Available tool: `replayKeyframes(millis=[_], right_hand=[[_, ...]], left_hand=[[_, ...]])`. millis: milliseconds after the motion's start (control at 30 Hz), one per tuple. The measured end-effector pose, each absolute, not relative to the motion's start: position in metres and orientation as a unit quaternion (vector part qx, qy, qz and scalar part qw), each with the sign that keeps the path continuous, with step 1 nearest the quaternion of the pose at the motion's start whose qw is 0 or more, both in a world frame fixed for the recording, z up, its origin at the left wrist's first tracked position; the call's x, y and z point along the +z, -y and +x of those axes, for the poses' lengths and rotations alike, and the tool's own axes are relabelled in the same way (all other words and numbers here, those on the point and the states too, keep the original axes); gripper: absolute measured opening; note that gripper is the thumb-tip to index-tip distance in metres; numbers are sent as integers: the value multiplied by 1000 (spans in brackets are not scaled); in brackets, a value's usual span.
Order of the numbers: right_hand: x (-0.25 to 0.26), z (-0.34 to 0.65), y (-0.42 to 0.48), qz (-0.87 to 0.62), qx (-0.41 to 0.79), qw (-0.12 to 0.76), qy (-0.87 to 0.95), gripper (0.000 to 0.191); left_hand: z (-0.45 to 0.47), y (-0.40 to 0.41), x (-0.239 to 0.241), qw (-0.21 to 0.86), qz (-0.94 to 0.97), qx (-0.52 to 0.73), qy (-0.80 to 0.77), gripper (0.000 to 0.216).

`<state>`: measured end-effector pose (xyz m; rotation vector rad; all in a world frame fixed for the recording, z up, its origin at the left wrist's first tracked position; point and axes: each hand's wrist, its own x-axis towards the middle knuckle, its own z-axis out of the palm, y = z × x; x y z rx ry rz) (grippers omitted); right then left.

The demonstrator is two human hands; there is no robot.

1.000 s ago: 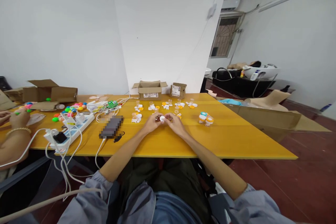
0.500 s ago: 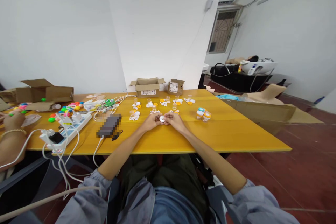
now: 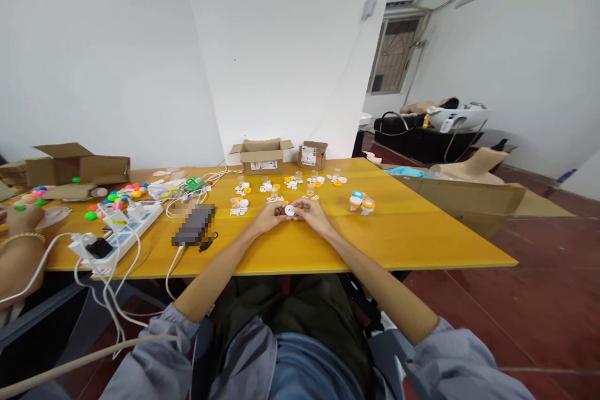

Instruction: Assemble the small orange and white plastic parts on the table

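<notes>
Between my two hands is a small round white disc (image 3: pixel 289 210), its face turned toward me. My left hand (image 3: pixel 270 216) pinches its left edge, and my right hand (image 3: pixel 311 211) grips it from the right. Both hands are just above the yellow table (image 3: pixel 389 237). Beyond them lie groups of small white parts (image 3: pixel 239 211), yellow-orange rings (image 3: pixel 319 184) and clear cups (image 3: pixel 310 189). A cluster of capped clear jars (image 3: pixel 362 202), with blue and orange tops, stands right of my hands. Fine detail on the disc is too small to read.
Two cardboard boxes, a wider one (image 3: pixel 261 156) and a smaller one (image 3: pixel 312 154), stand by the wall. On the left are a power strip (image 3: pixel 124 234) with cables, a blurred-out dark device (image 3: pixel 194 225), coloured balls (image 3: pixel 126 192) and another person's hand (image 3: pixel 23 219).
The disc's face has turned slightly between my fingers, and both hands keep their grip at the same spot. The whole view has shifted a little.
</notes>
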<state>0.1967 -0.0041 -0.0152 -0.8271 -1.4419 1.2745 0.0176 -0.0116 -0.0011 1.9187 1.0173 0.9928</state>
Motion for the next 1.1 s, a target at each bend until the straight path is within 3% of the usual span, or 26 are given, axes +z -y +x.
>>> replayKeyframes(millis=[333,467,567,700,833,1100], right_hand=[[-16,197,3,-359,481,495,628,20],[-22,207,-4,-432,332,504,670,6],[-32,217,-8,-477,175,505,697,11],[-36,220,-8,-506,75,479,714,15],[-24,213,1,-467,105,463,746,12],[-12,201,8,-340,315,451,763,12]], left_hand=[[19,13,1,356,755,388,-392,27],[17,12,-1,334,765,383,-395,24],[15,12,-1,306,774,386,-398,20],[14,11,-1,283,783,395,-389,14],[14,10,-1,281,783,399,-385,13],[14,12,4,311,774,411,-369,9]])
